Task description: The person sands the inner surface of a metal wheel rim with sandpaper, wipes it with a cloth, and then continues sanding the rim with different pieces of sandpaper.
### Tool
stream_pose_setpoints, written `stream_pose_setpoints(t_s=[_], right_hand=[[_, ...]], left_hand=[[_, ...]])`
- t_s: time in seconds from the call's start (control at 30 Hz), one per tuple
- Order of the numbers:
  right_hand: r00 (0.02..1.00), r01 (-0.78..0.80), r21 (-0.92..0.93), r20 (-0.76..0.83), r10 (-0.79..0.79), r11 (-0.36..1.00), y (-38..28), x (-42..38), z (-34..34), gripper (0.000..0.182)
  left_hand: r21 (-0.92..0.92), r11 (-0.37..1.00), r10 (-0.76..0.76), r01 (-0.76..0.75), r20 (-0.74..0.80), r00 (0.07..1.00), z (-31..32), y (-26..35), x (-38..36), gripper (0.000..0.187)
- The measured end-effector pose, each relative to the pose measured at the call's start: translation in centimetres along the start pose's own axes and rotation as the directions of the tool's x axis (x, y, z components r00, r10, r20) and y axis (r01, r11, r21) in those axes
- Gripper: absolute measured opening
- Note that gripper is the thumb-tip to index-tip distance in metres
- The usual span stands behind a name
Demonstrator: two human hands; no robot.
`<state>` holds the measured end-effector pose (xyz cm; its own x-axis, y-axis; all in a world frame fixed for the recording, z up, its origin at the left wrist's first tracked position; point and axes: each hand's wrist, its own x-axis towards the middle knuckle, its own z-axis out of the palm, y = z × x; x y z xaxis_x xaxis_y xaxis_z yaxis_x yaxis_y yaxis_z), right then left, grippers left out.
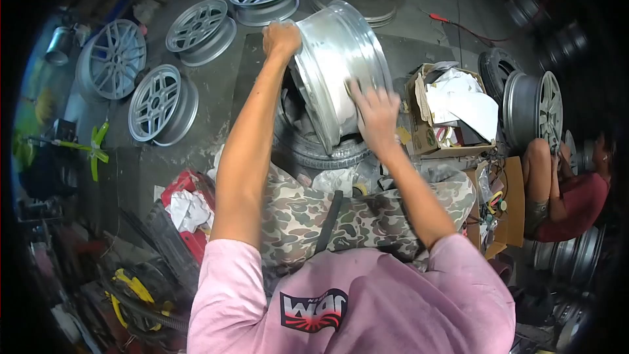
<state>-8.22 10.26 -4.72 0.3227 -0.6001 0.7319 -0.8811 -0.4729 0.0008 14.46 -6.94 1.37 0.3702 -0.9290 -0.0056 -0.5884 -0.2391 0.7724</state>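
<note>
A bare silver alloy wheel (341, 59) stands tilted on a black tyre (327, 155) in front of my knees. At its upper left edge, my left hand (282, 39) is closed around the rim lip. My right hand (378, 118) lies against the barrel's right side, slightly blurred, with its fingers stretched out and apart. The barrel under the fingers is shiny, with a paler, duller patch near the lower lip. The wheel's face is turned away to the left and mostly hidden by my left forearm.
Several silver wheels (200, 26) lie on the floor ahead and left. A cardboard box (429, 137) with white paper stands right, beside another wheel (521, 108). A person in a dark red shirt (580, 203) sits far right. A red bin (200, 239) is at my left.
</note>
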Motion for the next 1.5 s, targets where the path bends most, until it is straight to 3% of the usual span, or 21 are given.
stream_pose_setpoints(t_s=[0.07, 0.2, 0.3, 0.37, 0.43, 0.67, 0.8, 0.9, 1.0, 1.07, 1.17, 1.27, 1.37, 1.4, 1.43, 1.5], right_hand=[[0.986, -0.090, -0.032, 0.137, 0.094, 0.995, 0.0, -8.7, 1.0, 0.066], [0.997, -0.080, -0.024, 0.012, 0.080, 0.997, -0.8, -2.9, 1.6, 0.065], [0.995, -0.098, -0.024, 0.014, 0.099, 0.995, -1.6, 2.9, 1.3, 0.066], [0.997, -0.079, -0.024, -0.005, 0.079, 0.997, -1.9, -1.2, 0.8, 0.066], [0.982, -0.134, -0.065, 0.124, 0.141, 0.989, -1.4, -7.6, 1.1, 0.064], [0.993, -0.119, -0.003, -0.005, 0.119, 0.993, -1.9, 1.9, 1.6, 0.062], [0.990, -0.100, -0.064, 0.096, 0.106, 0.993, -1.1, -7.1, 0.4, 0.065], [0.992, -0.109, 0.016, 0.068, 0.107, 0.994, -1.0, -6.0, 0.2, 0.066], [0.996, -0.086, -0.023, 0.027, 0.087, 0.996, -1.2, 3.2, 1.6, 0.052], [0.989, -0.083, -0.063, 0.115, 0.089, 0.995, -1.2, 8.8, 2.3, 0.045], [0.989, -0.048, -0.078, 0.139, 0.058, 0.996, -1.1, 10.5, 2.4, 0.041], [0.994, -0.036, -0.035, 0.102, 0.040, 0.999, -1.2, 3.1, -0.6, 0.042], [0.925, -0.203, -0.015, 0.326, 0.197, 0.979, -1.3, -7.6, -3.3, 0.040], [0.858, -0.296, -0.036, 0.430, 0.282, 0.954, -1.3, -10.9, -3.4, 0.039], [0.854, -0.321, -0.036, 0.421, 0.305, 0.947, -1.6, -12.4, -4.2, 0.039], [0.780, -0.493, -0.012, 0.437, 0.448, 0.870, -2.1, -13.1, -4.9, 0.033]], left_hand=[[0.001, 1.000, 0.014, -0.014, -0.061, 0.998, 0.2, 0.4, 0.2, 0.052], [0.040, 0.999, 0.027, -0.025, -0.045, 0.999, 0.5, 0.2, 0.2, 0.052], [0.025, 1.000, 0.014, -0.014, -0.004, 1.000, -0.5, 0.2, 0.2, 0.051], [0.026, 1.000, 0.007, -0.007, 0.026, 1.000, -1.0, 0.3, 0.2, 0.050], [0.010, 1.000, 0.013, -0.012, -0.059, 0.998, -0.2, 0.1, 0.3, 0.051], [0.033, 0.999, 0.040, -0.039, -0.028, 0.999, -0.7, 0.4, 0.0, 0.051], [0.034, 0.999, 0.031, -0.030, -0.040, 0.999, -0.2, 0.3, 0.0, 0.052], [0.050, 0.999, 0.022, -0.020, -0.039, 0.999, 0.3, 0.2, 0.3, 0.052], [0.062, 0.998, 0.028, -0.026, -0.031, 0.999, -0.2, 0.5, 0.1, 0.052], [0.052, 0.998, 0.042, -0.041, -0.034, 0.999, -0.5, 0.7, -0.1, 0.052], [0.048, 0.996, 0.070, -0.069, -0.019, 0.997, -1.0, 0.3, -0.1, 0.051], [0.082, 0.991, 0.110, -0.107, -0.035, 0.993, -0.7, 0.2, 0.3, 0.051], [0.128, 0.990, 0.076, -0.063, -0.099, 0.992, -0.2, 0.6, 0.2, 0.055], [0.223, 0.966, 0.171, -0.133, -0.158, 0.973, 0.0, 0.3, 0.0, 0.058], [0.238, 0.959, 0.191, -0.153, -0.145, 0.971, 0.1, 0.3, -0.4, 0.058], [0.289, 0.890, 0.423, -0.354, -0.229, 0.877, -0.7, 0.3, -1.1, 0.051]])
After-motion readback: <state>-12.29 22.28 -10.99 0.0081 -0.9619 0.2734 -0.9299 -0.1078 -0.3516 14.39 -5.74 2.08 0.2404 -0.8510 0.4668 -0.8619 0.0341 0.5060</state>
